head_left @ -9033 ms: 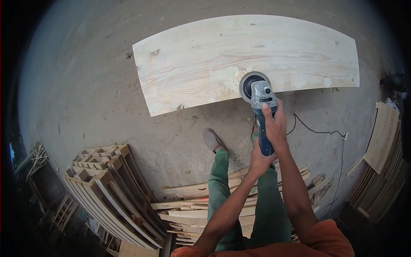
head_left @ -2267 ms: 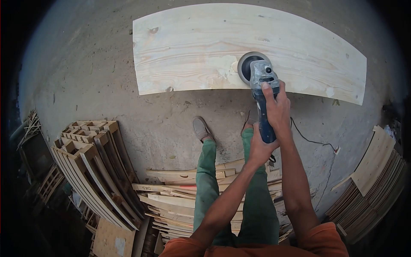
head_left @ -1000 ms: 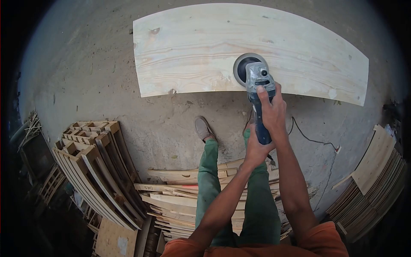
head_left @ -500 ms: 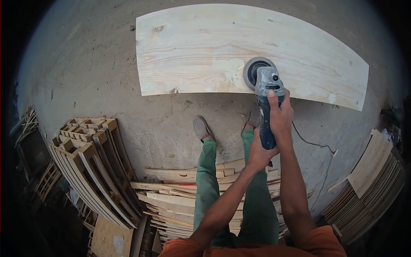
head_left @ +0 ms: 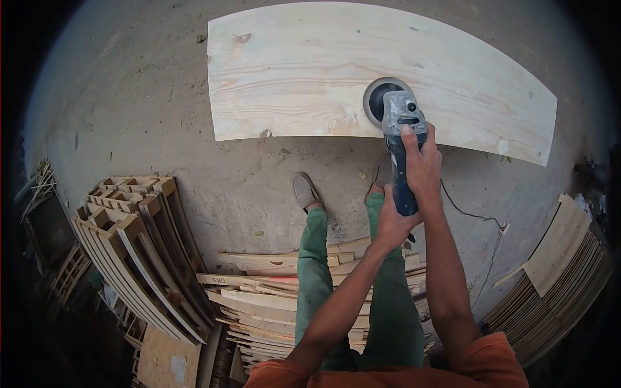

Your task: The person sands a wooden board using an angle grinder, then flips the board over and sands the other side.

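Observation:
Both my hands grip an angle grinder (head_left: 402, 169) fitted with a round sanding disc (head_left: 376, 102). The disc rests on a pale wooden board (head_left: 291, 71), a little right of its middle and close to its near edge. My left hand (head_left: 394, 223) is wrapped round the rear end of the grinder's dark blue body. Farther forward, my right hand (head_left: 424, 165) clasps the body just behind the grey head, thumb on top. Knots and a rough, patchy area mark the board's surface to the left of the disc.
Wooden pallets (head_left: 145, 246) are stacked at the left. Loose planks (head_left: 259, 304) lie around my legs. A pile of thin boards (head_left: 550, 291) stands at the right. The black cord (head_left: 466, 213) runs over the concrete floor (head_left: 239, 194) to a connector on the right.
The grinder and both hands have shifted slightly forward and left over the board. The disc now covers part of the patchy area. My grip is the same.

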